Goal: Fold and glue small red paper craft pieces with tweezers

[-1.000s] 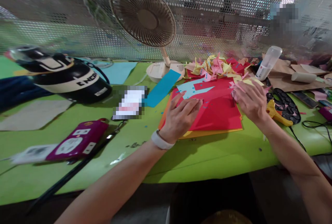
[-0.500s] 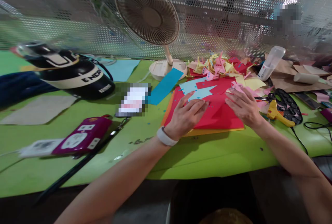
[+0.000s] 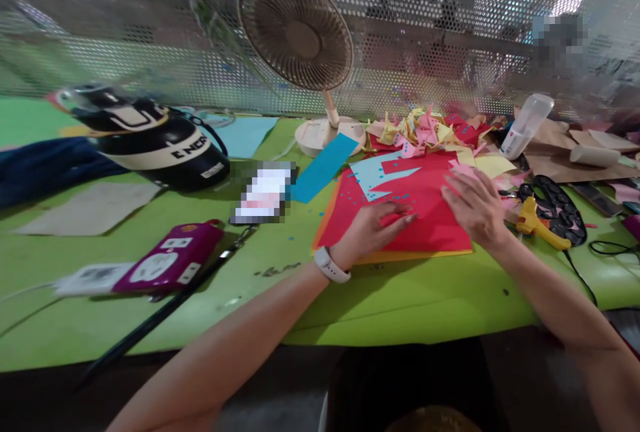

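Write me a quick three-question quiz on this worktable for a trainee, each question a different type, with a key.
1. True or false: the white band is on the person's left arm.

2. Multiple choice: which of these is closest to the right hand?
A. the black bottle
B. the yellow tool
C. the fan

3. Fill in the colour: the left hand is over a large ____ sheet.

Key: 1. True. 2. B. 3. Red.
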`<state>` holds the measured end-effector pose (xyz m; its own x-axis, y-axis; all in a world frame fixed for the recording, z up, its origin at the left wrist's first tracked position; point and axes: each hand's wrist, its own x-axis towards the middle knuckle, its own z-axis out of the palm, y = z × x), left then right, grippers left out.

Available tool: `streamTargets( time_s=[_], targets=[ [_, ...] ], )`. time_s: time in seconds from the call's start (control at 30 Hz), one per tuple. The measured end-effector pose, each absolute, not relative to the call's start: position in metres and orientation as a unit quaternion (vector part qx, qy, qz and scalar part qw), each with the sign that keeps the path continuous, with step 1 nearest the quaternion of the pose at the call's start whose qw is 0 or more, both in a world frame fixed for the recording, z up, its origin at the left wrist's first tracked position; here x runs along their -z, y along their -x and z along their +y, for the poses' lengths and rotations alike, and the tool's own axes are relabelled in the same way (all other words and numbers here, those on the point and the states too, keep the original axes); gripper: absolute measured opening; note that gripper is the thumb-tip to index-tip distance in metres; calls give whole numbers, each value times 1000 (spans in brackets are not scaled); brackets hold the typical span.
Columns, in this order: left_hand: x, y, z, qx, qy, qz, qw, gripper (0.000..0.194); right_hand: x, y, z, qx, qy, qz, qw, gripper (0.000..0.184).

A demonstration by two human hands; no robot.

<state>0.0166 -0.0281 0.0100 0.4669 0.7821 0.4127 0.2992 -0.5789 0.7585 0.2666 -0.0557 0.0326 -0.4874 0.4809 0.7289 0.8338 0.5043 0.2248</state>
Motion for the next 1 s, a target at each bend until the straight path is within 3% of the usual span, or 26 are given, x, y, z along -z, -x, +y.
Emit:
streamTargets(
  time_s=[0.1,0.2,0.3,0.47,0.6,0.7,0.8,0.93,1.0],
  targets=[
    [-9,-30,-43,-387,-672,330,538,53,-27,-248,-66,269,363,-846,282,30],
    [-4,-35,-43,-424,-542,310,656,49,-24,-239,-70,283,332,-861,264,30],
    [-3,-35,-38,-464,-469,306,686,40,-25,-242,-66,310,334,-853,254,29],
    [-9,-30,-31,-514,-440,316,665,40,-31,-264,-52,306,387,-824,279,24],
    [-2,-24,-25,-579,-470,344,571,43,-36,-276,-44,316,422,-788,320,23],
    [6,-17,-26,-604,-570,386,403,46,-38,-272,-47,288,412,-788,356,23],
    [6,-10,-32,-555,-700,392,222,56,-35,-261,-54,223,396,-805,381,21],
    [-5,-6,-37,-506,-805,293,103,50,-26,-252,-60,134,407,-800,419,17],
    [-8,-6,-36,-472,-845,249,25,49,-23,-251,-60,72,439,-774,450,24]
  ],
)
